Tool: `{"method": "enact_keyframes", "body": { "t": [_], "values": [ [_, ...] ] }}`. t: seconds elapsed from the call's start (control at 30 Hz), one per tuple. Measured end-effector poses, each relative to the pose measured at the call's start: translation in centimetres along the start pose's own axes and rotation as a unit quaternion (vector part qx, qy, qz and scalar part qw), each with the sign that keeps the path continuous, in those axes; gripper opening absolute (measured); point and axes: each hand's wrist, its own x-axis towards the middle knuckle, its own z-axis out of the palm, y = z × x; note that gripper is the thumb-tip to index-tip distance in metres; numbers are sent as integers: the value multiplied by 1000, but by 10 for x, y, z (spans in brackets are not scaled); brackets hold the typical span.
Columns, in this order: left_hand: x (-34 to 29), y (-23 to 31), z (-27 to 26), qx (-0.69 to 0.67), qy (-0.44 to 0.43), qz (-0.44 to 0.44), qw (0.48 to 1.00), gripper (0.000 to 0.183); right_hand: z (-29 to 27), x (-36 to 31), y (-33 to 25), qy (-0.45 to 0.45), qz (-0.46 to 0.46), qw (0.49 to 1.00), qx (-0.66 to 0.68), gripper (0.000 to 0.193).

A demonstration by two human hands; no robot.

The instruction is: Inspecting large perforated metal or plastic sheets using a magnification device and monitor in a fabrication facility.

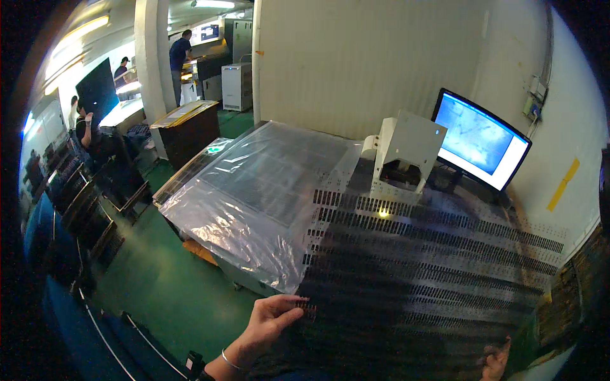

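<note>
A large dark sheet (362,286) with rows of small light and black marks slants up from my hands to a white machine head (406,152). Whether it is film or a thin panel, I cannot tell. My left hand (270,320), a bangle at its wrist, pinches the sheet's near left corner between thumb and fingers. At the near right edge, my right hand (495,363) is closed on the sheet, partly cut off by shadow and the picture's lower edge. A small bright light spot (383,214) shows on the sheet below the machine head.
Clear plastic film (254,190) covers a stack or table left of the sheet. A lit monitor (480,143) stands behind on the right, near the wall. Racks with dark panels (82,197) line the left over a green floor (159,279). Several people work farther off.
</note>
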Motion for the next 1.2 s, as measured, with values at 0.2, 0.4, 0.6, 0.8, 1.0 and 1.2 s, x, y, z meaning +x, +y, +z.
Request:
{"method": "enact_keyframes", "body": {
  "t": [0.2,0.4,0.6,0.8,1.0,1.2],
  "values": [
    [34,20,-19,71,-29,139,987,23,7,52,-14,54,-137,982,-119,71],
    [52,90,-25,97,7,180,979,22,49,122,-75,56,-127,979,-150,67],
    [53,101,-40,148,46,174,972,25,8,169,-46,-62,-257,939,-218,70],
    [57,108,-35,117,54,161,979,27,42,175,-62,24,-245,919,-308,93],
    [67,104,-36,153,65,182,969,29,-36,196,-17,-31,-250,933,-258,98],
    [63,107,-33,130,78,193,969,34,16,178,-33,67,-226,937,-258,70]
  ]
}}
